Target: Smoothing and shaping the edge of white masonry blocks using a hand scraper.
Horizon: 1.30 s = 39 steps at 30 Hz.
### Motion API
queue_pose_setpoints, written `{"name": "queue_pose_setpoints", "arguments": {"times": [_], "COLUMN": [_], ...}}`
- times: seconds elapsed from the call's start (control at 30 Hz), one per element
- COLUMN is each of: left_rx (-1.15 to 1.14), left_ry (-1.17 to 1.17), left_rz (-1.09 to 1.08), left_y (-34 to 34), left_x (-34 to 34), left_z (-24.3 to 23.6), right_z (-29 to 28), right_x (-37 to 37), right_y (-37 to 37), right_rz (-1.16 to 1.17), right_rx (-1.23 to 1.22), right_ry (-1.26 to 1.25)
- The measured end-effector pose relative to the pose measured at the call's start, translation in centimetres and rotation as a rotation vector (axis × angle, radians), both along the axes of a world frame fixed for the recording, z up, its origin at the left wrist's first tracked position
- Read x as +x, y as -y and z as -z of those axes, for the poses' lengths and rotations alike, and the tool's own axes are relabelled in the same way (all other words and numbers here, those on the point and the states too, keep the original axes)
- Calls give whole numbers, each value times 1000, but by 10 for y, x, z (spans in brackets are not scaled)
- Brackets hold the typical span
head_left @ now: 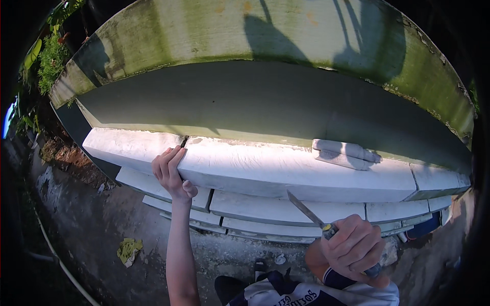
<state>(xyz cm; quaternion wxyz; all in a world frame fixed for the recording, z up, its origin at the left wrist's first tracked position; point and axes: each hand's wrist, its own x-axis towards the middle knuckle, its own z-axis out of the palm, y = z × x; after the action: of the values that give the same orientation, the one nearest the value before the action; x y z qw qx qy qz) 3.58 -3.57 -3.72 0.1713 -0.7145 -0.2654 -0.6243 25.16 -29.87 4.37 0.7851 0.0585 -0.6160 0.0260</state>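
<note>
My right hand [354, 244] is closed round the grey handle of a knife [306, 210] with a yellow collar. Its narrow, tapering blade points up and left, the tip close to the front edge of the long white slab [255, 166]. To the left, my left hand [172, 171] lies over the slab's front edge beside a dark gap, fingers laid on top and slightly bent, nothing seen in them. A whitish folded bundle [344, 154], perhaps a rag, rests on the slab at the right, against the wall behind.
Below the slab, more white slabs [286, 210] are stacked in stepped rows with dark joints. A moss-stained curved wall [204, 38] rises behind. A yellow-green rag [129, 252] lies on the ground at lower left near a pipe [56, 255]; plants [51, 58] grow at upper left.
</note>
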Motion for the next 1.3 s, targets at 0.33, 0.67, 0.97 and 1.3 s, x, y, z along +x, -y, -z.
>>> {"name": "queue_pose_setpoints", "arguments": {"times": [0.33,0.67,0.97,1.3], "left_rx": [-29,19,23,38], "left_ry": [-11,21,13,27], "left_rz": [5,21,-9,6], "left_y": [1,-5,-5,-4], "left_x": [1,11,4,6], "left_z": [-2,0,0,-2], "right_z": [16,14,23,20], "right_x": [9,12,20,20], "right_y": [-8,-17,-18,-32], "right_rz": [60,11,-32,-97], "right_rx": [-51,-55,-105,-164], "right_ry": [-88,-116,107,97]}}
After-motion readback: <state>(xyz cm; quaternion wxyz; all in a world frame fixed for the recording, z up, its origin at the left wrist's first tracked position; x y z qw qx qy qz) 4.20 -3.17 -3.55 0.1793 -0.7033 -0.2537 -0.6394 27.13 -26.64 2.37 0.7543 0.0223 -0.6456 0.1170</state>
